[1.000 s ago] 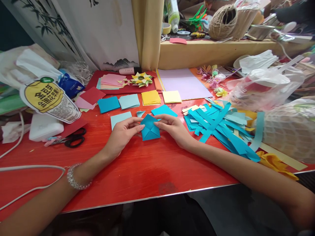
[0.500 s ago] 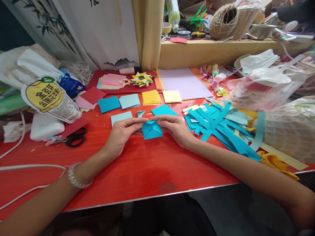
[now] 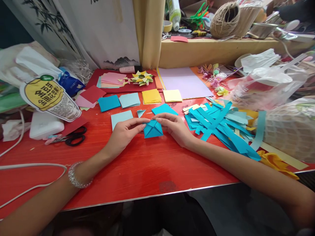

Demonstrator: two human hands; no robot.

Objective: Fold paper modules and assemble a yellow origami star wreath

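Note:
A small blue square of origami paper (image 3: 153,130) with crossing creases is held just above the red table, its top edge pinched at both corners. My left hand (image 3: 125,135) grips the upper left corner between thumb and fingers. My right hand (image 3: 176,129) pinches the upper right corner. Just beyond the hands lie a flat blue sheet (image 3: 164,109), a small pale blue folded triangle (image 3: 140,113) and a pale blue square (image 3: 121,118). Behind them are stacks of paper squares: blue (image 3: 109,103), pale blue (image 3: 130,100), yellow (image 3: 151,96) and cream (image 3: 172,96).
A heap of blue paper strips (image 3: 216,123) lies right of my right hand. Black-handled scissors (image 3: 76,136) and a white cable (image 3: 34,166) are on the left. A folded paper star (image 3: 142,78) and lilac sheets (image 3: 184,82) are at the back. Plastic bags (image 3: 265,82) crowd the right.
The creased blue paper has shifted slightly right and straightened a little. My left thumb has slid up toward its top edge. My right hand stays nearly in place.

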